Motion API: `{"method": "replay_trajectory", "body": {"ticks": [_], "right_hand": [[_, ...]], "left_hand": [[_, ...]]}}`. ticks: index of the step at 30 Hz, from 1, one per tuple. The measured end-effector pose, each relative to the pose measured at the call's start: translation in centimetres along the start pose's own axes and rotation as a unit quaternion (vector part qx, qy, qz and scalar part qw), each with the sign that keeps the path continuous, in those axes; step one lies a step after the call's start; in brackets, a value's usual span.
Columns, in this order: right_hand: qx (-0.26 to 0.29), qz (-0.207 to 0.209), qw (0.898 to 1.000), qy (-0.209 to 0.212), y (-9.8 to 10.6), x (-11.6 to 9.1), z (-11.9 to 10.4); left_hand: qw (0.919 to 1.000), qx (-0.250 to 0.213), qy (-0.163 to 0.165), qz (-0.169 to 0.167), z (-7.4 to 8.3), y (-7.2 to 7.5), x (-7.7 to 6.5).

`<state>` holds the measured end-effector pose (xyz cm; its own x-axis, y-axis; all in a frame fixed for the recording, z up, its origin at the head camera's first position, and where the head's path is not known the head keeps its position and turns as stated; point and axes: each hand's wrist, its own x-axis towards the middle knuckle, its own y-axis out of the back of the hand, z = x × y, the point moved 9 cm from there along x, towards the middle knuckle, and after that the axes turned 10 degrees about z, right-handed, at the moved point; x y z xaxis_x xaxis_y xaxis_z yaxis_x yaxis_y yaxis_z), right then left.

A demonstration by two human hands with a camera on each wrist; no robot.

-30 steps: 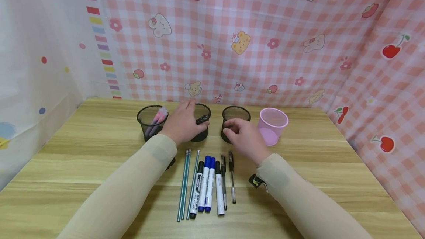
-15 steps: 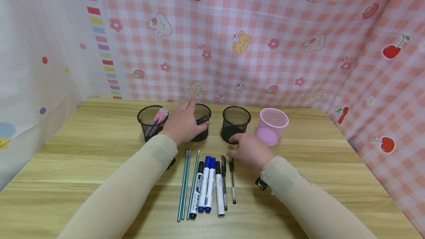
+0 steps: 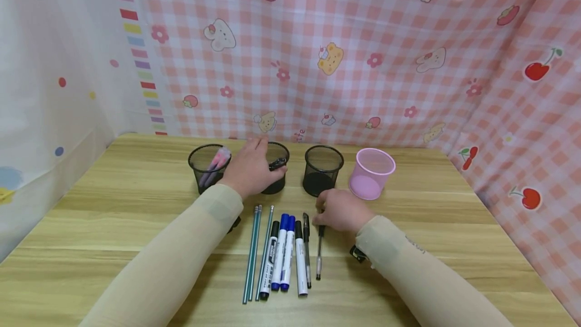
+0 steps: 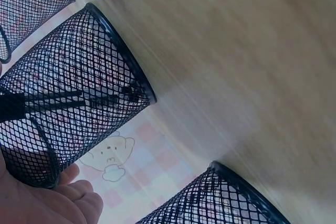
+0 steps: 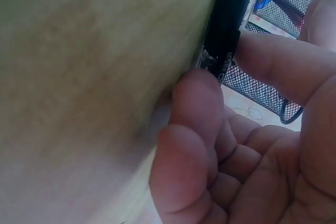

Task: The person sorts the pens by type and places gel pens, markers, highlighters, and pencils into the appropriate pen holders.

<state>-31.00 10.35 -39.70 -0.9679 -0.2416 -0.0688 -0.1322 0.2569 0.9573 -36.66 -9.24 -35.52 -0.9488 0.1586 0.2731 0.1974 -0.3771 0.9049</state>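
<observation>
My left hand (image 3: 249, 168) grips the second black mesh pen cup (image 3: 275, 186) from its left side, thumb near the front rim. A black pen (image 3: 278, 163) leans inside that cup; its dark shape shows through the mesh in the left wrist view. My right hand (image 3: 346, 210) pinches the black-capped end of a clear gel pen (image 3: 320, 256) between thumb and fingers, close over the table. In the right wrist view the cap (image 5: 227, 22) sits between thumb and fingertip. Left of it lies another gel pen (image 3: 307, 251).
Whiteboard markers (image 3: 287, 261) and teal pencils (image 3: 251, 261) lie in a row at the front middle. The left mesh cup (image 3: 196, 168) holds pink-topped pens. A third black cup (image 3: 323, 165) and a pink cup (image 3: 372, 178) stand to the right, before a checked curtain (image 3: 290, 64).
My right hand has come down from the third black cup to the right-hand gel pen and taken its capped end, turning the pen slightly. My left hand stays on its cup.
</observation>
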Motion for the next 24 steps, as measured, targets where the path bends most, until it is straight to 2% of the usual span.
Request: {"method": "replay_trajectory", "body": {"ticks": [12, 24], "right_hand": [[0.0, -0.011, 1.0, -0.025, -0.07, -0.51, 0.15], [0.002, -0.016, 1.0, -0.012, 0.16, -0.99, -0.21]], "left_hand": [[1.0, -0.005, 0.003, 0.0, -0.09, -0.05, 0.0], [1.0, 0.0, 0.0, 0.002, -0.01, -0.1, 0.04]]}}
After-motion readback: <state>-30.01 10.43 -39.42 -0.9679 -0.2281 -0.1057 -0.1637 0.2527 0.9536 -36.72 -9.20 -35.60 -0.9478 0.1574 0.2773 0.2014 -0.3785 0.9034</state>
